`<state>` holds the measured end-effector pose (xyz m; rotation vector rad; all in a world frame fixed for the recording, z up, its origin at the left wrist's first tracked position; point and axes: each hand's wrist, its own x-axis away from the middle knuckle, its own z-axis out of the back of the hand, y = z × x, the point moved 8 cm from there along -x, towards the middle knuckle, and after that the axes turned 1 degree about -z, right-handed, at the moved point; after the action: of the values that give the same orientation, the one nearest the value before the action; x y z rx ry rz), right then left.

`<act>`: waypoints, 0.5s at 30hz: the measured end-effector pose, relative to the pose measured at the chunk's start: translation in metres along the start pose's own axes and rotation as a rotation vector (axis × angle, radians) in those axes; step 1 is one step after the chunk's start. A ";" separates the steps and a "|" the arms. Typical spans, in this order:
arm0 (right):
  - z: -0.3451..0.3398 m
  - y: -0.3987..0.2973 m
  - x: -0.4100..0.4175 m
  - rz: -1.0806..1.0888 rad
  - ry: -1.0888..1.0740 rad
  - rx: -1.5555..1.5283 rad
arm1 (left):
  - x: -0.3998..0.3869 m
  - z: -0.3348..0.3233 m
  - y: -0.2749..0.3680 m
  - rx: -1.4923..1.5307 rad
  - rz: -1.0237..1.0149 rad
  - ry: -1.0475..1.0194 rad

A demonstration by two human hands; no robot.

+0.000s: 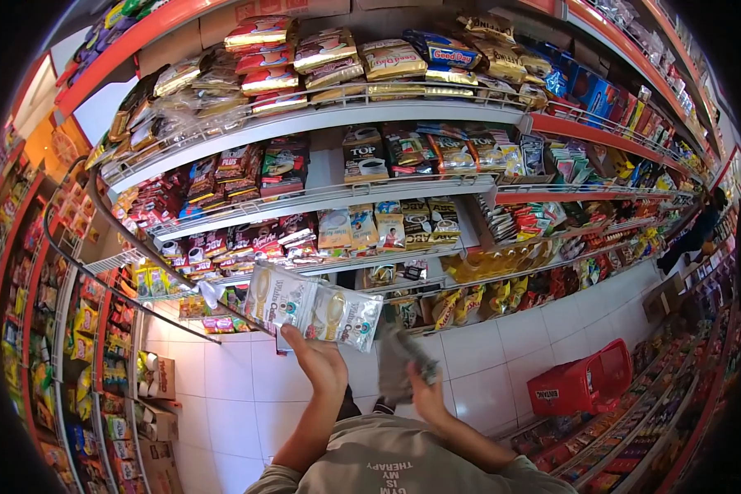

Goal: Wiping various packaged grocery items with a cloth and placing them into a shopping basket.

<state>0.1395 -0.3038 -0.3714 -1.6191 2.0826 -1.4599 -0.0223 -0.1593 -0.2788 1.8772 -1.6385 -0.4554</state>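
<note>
My left hand (321, 361) grips a joined pair of white coffee sachets (346, 315) by their lower edge, thumb on the front. The sachets are held up in front of the lower shelves, printed faces towards me. In my right hand (427, 392) is a grey cloth (401, 364), blurred by motion and hanging beside the sachets without clearly touching them. Ahead, more coffee packs (333, 230) stand in a row on a wire-fronted shelf (321, 267). Black coffee packs (365, 154) line the shelf above.
A red shopping basket (577, 386) rests on the tiled floor (475, 395) to my right. Curved dark rails (142, 247) cross at the left, near cardboard boxes (160, 463). Packed shelves flank both sides. Someone in dark clothing (691, 231) is at the far right.
</note>
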 end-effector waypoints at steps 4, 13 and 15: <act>-0.028 -0.047 -0.004 0.239 0.062 0.000 | 0.018 -0.009 -0.005 0.035 -0.024 0.017; -0.031 -0.028 0.004 0.130 -0.071 0.241 | 0.018 -0.003 0.019 -0.144 -0.290 0.088; -0.035 -0.079 0.005 0.498 -0.049 0.104 | 0.016 -0.007 0.018 -0.097 -0.239 0.043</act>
<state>0.1696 -0.2838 -0.2932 -0.9856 2.1321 -1.3091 -0.0292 -0.1745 -0.2604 2.0036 -1.3454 -0.5776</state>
